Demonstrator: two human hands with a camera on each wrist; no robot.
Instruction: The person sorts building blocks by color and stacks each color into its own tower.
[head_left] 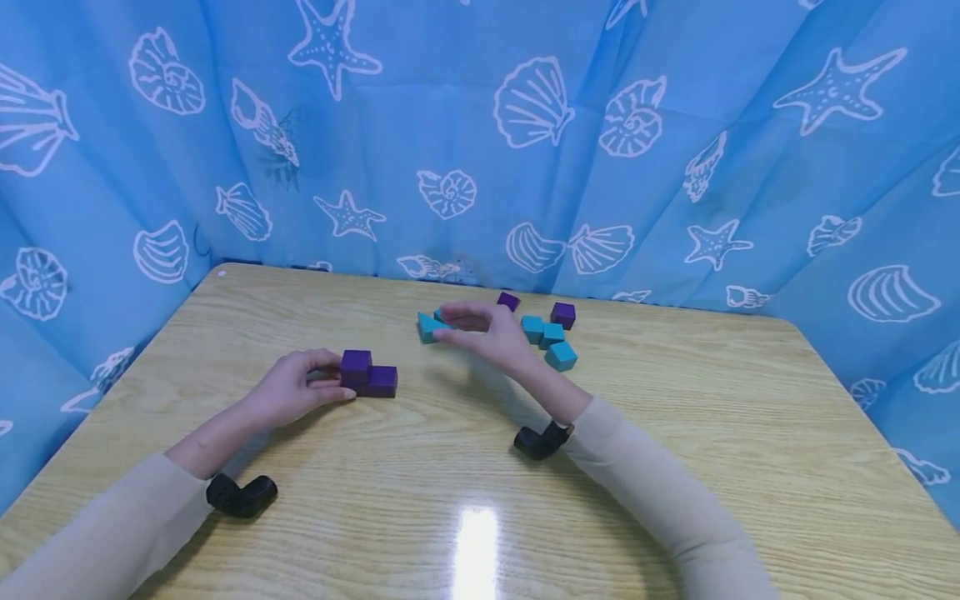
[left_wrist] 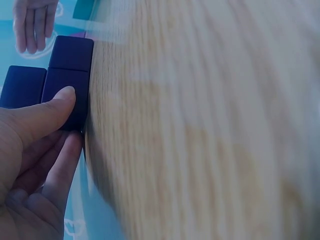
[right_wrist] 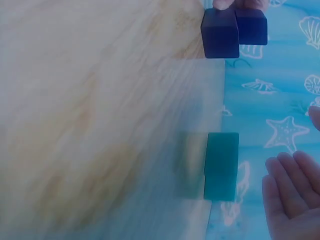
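Observation:
Three purple cubes make a small step shape at the left middle of the table: two lower purple cubes (head_left: 382,382) in a row and an upper purple cube (head_left: 356,365) on the left one. My left hand (head_left: 296,387) pinches the lower left cube (left_wrist: 65,97), thumb on its near face and fingers behind. My right hand (head_left: 491,333) hovers by a teal triangular block (head_left: 427,327), its fingers (right_wrist: 287,185) extended and holding nothing. Behind that block a teal piece (head_left: 438,315) shows only in part. Two teal surfaces (right_wrist: 222,155) stand apart from the hand in the right wrist view.
Right of my right hand lie several teal cubes (head_left: 552,335), with a purple cube (head_left: 563,314) behind them and another purple cube (head_left: 508,301) further left. A blue shell-patterned curtain (head_left: 450,125) hangs along the back edge of the wooden table (head_left: 675,400).

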